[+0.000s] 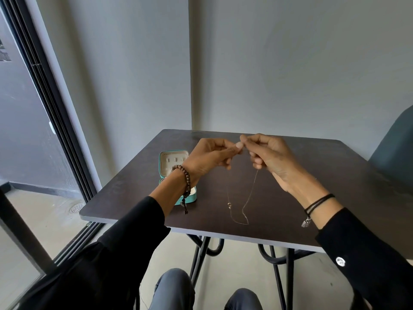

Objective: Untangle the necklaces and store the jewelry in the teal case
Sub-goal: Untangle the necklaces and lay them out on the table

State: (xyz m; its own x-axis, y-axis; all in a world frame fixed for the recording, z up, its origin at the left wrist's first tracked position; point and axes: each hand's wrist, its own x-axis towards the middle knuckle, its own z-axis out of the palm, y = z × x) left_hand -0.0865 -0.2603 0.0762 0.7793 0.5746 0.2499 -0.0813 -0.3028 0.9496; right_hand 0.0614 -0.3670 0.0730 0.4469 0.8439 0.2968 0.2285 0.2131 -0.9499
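Both hands meet fingertip to fingertip: left hand point(209, 156) and right hand point(271, 158) pinch a thin necklace point(250, 193) (dangling below them); open teal case point(173, 166) just behind the left wrist.

Teal case point(191, 198) with cream lining, dark brown table point(335, 175), black sleeves point(125, 253), brown bead bracelet point(186, 178), grey wall point(290, 63).
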